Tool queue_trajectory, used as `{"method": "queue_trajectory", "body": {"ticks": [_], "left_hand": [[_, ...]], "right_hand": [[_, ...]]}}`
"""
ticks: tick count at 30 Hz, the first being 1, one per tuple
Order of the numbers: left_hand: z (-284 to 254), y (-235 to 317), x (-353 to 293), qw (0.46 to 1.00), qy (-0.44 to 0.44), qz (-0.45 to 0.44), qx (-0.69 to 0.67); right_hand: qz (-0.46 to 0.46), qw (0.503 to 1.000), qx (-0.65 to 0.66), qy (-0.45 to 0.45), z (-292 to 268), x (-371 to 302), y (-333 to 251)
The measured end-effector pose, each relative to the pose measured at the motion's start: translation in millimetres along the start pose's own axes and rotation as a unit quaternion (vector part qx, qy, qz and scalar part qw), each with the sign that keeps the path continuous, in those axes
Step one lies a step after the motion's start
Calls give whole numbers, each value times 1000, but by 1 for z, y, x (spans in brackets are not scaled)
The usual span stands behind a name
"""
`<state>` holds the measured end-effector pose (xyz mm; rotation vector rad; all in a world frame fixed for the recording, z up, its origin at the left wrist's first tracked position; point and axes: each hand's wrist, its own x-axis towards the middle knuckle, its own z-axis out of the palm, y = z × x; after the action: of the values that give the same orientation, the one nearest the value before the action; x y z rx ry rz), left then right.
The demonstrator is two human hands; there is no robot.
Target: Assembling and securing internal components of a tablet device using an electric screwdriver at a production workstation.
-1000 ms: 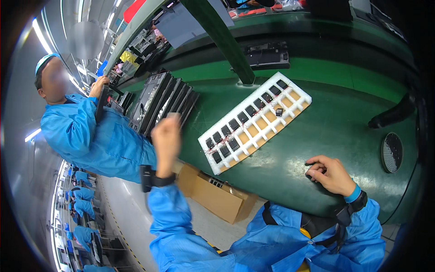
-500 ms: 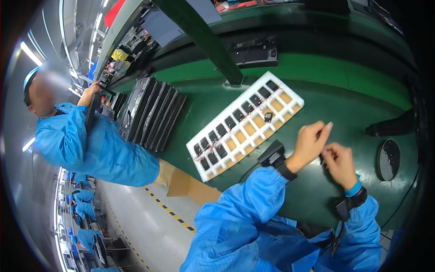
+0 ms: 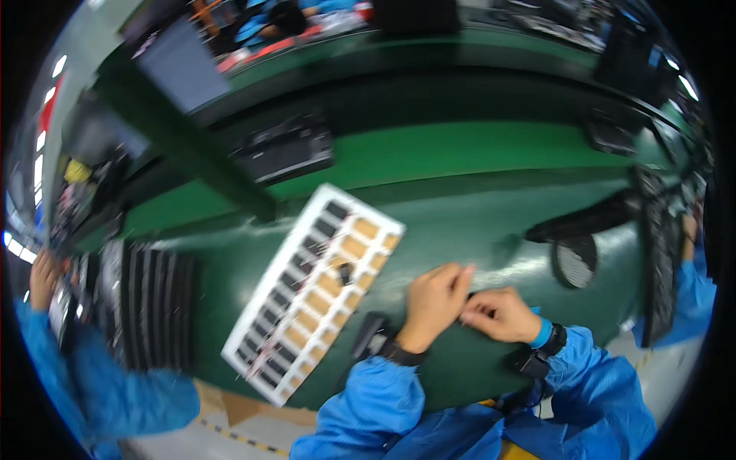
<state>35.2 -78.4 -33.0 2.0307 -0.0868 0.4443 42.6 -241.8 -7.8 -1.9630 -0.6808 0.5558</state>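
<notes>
Over the bench (image 3: 460,222), left hand (image 3: 434,300) is beside curled right hand (image 3: 507,316).

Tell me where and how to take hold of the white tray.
Grip the white tray by its two long outer edges near mid-length, coming in from both sides. It is long and narrow, lies flat, and holds black parts in rows, so a level lift seems safest.

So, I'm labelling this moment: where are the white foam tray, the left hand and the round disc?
White foam tray (image 3: 284,265): head view, left rim.
Left hand (image 3: 435,302): head view, middle of the hand.
Round disc (image 3: 576,263): head view, middle of its face.
</notes>
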Motion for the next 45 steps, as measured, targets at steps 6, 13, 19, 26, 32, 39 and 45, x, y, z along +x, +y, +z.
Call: {"method": "queue_trajectory", "body": {"ticks": [6,13,19,26,32,39,45], "left_hand": [[-8,-16,-10,999,9,-41,0],[-6,-3,-1,998,-32,-51,-16],[-1,-5,-3,999,-21,-25,-25],[-3,-2,-3,998,-14,-39,-43],[0,-16,-1,997,-9,-24,-67],[-1,-6,1,998,-22,-21,-54],[2,-7,1,996,-22,-42,-77]], "right_hand": [[122,874,192,-430,4,-147,32],[260,964,-51,19,101,-284,101],[272,913,-304,3,94,-282,74],[200,949,-175,172,107,-248,87],[213,941,-263,-26,108,-294,73],[138,916,-366,-92,113,-258,51],[70,913,-402,20,113,-252,72]]}}
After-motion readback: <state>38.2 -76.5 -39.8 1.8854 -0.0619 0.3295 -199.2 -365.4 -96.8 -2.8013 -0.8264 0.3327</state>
